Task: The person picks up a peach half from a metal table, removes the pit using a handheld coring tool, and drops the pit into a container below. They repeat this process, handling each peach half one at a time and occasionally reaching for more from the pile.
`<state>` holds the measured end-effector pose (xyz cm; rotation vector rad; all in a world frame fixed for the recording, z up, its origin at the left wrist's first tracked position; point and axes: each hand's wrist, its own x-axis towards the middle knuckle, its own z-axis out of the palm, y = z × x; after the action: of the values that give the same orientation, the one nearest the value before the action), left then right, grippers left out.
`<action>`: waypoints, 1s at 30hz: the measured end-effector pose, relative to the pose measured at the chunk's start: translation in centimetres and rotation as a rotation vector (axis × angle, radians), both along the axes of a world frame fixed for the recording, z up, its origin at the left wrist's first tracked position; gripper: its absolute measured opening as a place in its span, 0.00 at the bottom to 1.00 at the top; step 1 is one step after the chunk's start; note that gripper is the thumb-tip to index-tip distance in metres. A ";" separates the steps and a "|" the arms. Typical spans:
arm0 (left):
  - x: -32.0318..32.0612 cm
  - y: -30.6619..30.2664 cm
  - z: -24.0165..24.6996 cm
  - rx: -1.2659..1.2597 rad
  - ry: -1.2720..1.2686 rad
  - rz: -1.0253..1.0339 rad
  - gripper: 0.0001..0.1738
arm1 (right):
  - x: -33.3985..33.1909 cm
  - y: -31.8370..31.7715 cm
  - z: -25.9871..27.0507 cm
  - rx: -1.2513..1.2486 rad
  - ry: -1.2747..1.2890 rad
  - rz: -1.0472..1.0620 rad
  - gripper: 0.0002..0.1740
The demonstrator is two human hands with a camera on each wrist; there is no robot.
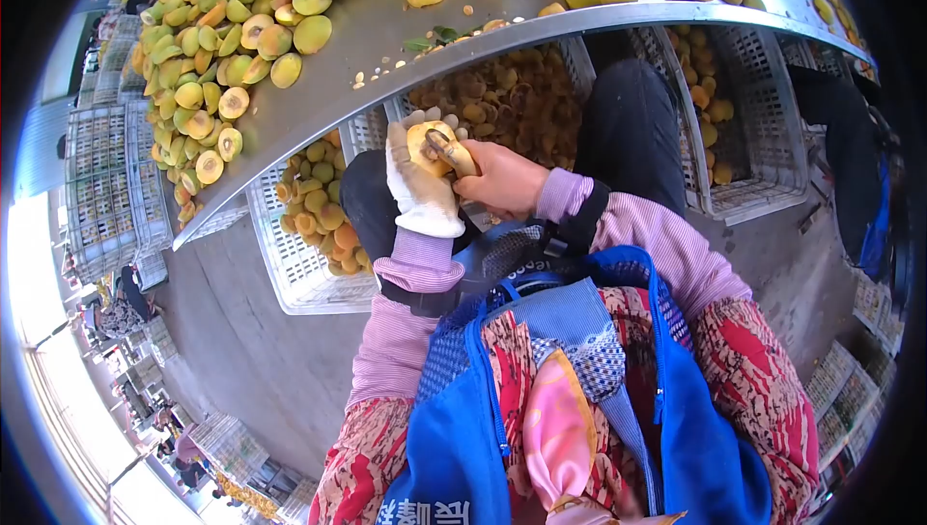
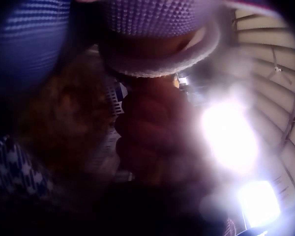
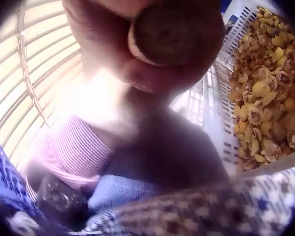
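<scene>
In the head view my left hand (image 1: 422, 187), in a pale glove, holds up a yellow peach half (image 1: 425, 146) with its cut face showing. My bare right hand (image 1: 509, 180) grips a pitting tool (image 1: 464, 162) with a short wooden handle; its curved metal end lies against the cut face. The round butt of the handle (image 3: 164, 35) sticks out of the fist in the right wrist view. In the left wrist view my left hand (image 2: 150, 130) is dark and blurred, its fingers curled, and the peach half is hidden.
Many peach halves (image 1: 314, 34) lie on the metal table (image 1: 386, 32) ahead. Beneath its edge stand white crates: one of whole-looking peaches (image 1: 323, 206) at left, one of scraps (image 1: 502, 90) between the knees, another (image 1: 758, 198) at right. Stacked crates (image 1: 111, 192) stand far left.
</scene>
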<state>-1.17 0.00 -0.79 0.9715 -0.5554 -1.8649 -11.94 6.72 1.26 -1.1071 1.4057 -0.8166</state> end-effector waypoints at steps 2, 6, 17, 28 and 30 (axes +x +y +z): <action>0.0 -0.3 -0.6 -0.012 0.028 0.008 0.21 | 0.8 0.2 -0.8 -0.084 0.084 -0.111 0.18; -0.2 -0.3 -1.2 -0.072 -0.011 0.019 0.21 | 0.6 -0.5 -0.9 -0.119 0.177 -0.097 0.17; -0.2 -0.2 -0.7 0.056 0.070 0.035 0.19 | 0.5 -0.3 -2.4 -0.191 0.235 0.007 0.14; 0.2 -0.9 -1.2 0.235 -0.016 -0.044 0.16 | 0.4 -0.1 -2.8 -0.088 0.242 0.080 0.14; 0.1 -0.5 -1.2 0.238 -0.015 -0.047 0.16 | 0.2 0.0 -2.6 -0.081 0.215 0.083 0.14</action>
<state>-1.09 -0.48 -2.02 1.1371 -0.3728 -1.9995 -11.74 6.71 -1.35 -1.3381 1.5032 -0.7162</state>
